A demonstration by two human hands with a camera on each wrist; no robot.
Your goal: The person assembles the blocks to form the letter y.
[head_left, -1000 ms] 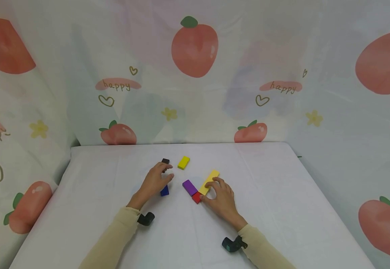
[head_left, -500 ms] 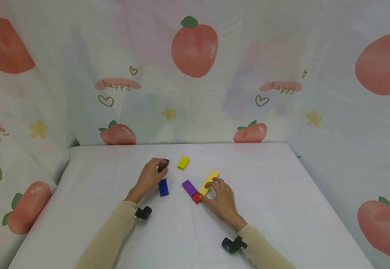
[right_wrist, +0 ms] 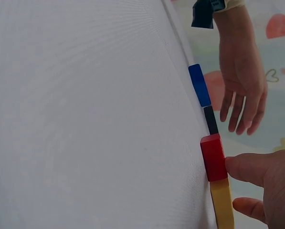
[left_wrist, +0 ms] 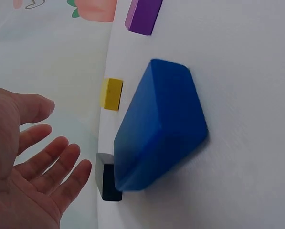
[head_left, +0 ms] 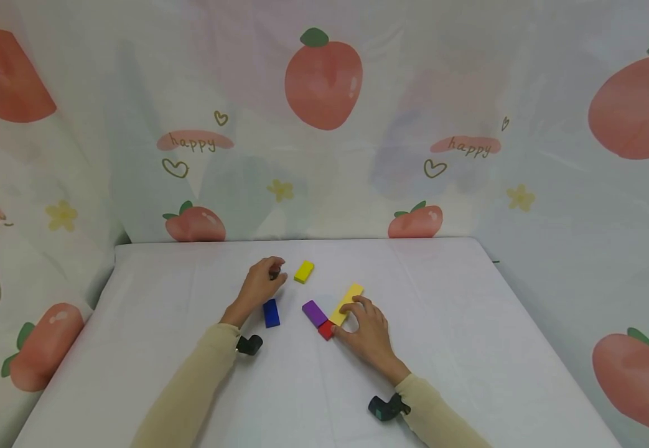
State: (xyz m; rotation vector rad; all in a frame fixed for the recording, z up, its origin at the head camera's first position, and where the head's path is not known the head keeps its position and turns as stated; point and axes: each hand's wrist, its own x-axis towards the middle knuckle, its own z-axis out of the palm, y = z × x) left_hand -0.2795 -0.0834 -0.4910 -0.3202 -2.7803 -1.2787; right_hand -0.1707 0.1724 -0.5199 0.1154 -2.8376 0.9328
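In the head view my left hand (head_left: 259,283) hovers with spread fingers above a black block (left_wrist: 112,182) on the table, which the hand mostly hides there; the left wrist view shows nothing between thumb and fingers. A blue block (head_left: 271,313) lies just nearer than that hand. My right hand (head_left: 370,326) rests by a joined row of blocks. Its thumb touches the red block (right_wrist: 213,157), and its index fingertip is at the side of the long light-yellow block (head_left: 352,297). A purple block (head_left: 315,313) meets the red one at an angle.
A short bright-yellow block (head_left: 304,272) lies farther back, right of the left hand. White cloth covers the table (head_left: 470,348). A fruit-printed curtain (head_left: 324,180) stands behind its back edge and along both sides.
My left hand drew back left with its fingers around the black block, then shifted right and slightly farther away, its fingers now apart. My right hand and the joined blocks stay put.
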